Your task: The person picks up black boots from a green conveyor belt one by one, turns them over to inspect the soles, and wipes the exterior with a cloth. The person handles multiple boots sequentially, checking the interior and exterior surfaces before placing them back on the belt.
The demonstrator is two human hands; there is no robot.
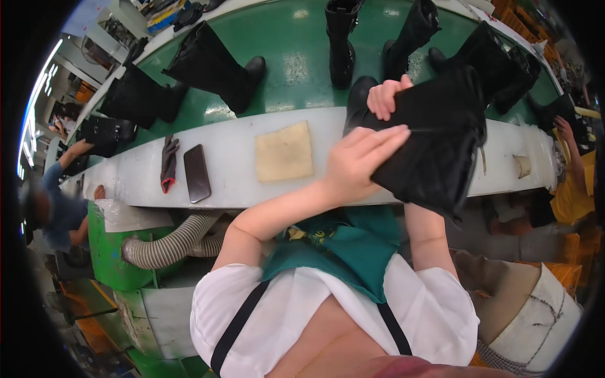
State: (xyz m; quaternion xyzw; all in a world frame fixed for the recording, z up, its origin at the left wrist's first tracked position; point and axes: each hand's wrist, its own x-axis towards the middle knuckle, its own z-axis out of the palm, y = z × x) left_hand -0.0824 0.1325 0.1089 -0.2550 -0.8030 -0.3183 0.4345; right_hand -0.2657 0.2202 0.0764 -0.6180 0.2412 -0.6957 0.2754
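A tall black boot (435, 107) is held tilted above the near edge of the white worktop (233, 135), its shaft toward me and its rounded toe pointing away to the left. My right hand (387, 99) is closed round the shaft from the far side; only its fingers show, and the boot hides the rest of the hand and the wrist. Across the side of the shaft lies my left hand (362, 157), fingers stretched out along a seam, its thumb out of sight. Left of the boot, a beige square pad (283, 151) rests on the worktop.
A phone (196, 173) and a dark glove with red cuff (169, 164) lie left of the pad. Beyond, several black boots (214, 66) stand on a green belt (293, 63). A green machine with a ribbed hose (167, 247) is below left. Co-workers sit at either side.
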